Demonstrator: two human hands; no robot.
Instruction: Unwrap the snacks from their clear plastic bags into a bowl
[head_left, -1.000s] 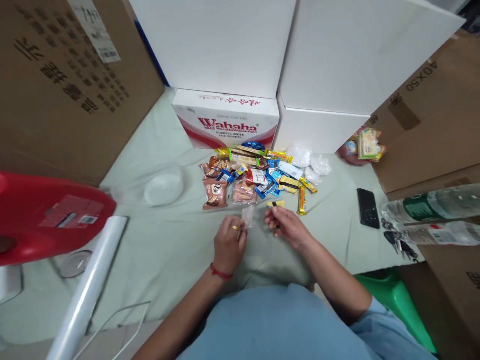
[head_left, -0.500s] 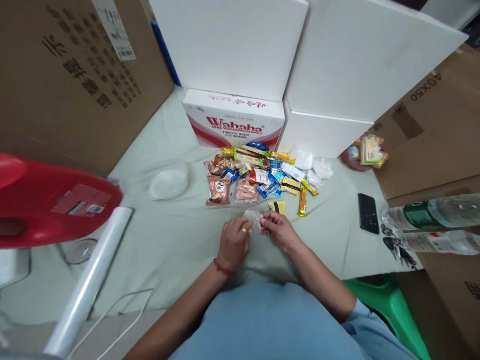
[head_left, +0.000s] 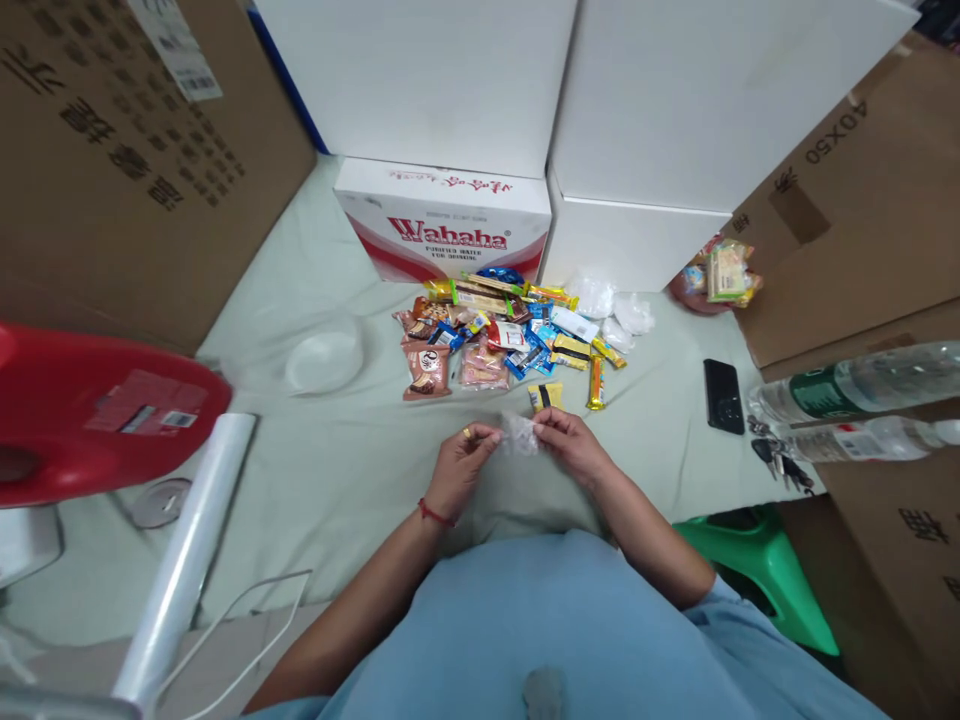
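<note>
A crumpled clear plastic bag [head_left: 519,434] is stretched between my two hands, above the pale green cloth. My left hand [head_left: 459,462], with a ring and a red bracelet, pinches its left edge. On the other side, my right hand [head_left: 574,442] grips the bag between thumb and fingers. Just beyond lies a small yellow packet [head_left: 545,396] with a dark band. Further back is a heap of wrapped snacks, among them a brown packet [head_left: 425,371], a pink packet [head_left: 484,366] and a yellow bar [head_left: 596,383]. Several crumpled clear bags [head_left: 595,296] lie at the heap's right.
A Wahaha carton [head_left: 450,235] stands behind the snacks. At left are a clear round container [head_left: 324,357], a red object [head_left: 105,415] and a roll of plastic film [head_left: 187,550]. A phone [head_left: 724,396], keys [head_left: 781,465] and bottles [head_left: 870,385] lie at right, above a green stool [head_left: 780,580].
My left hand has shifted its hold and turned, now pinching the bag's left edge with fingertips. The bag looks more spread out between my hands. The camera view has shifted slightly.
</note>
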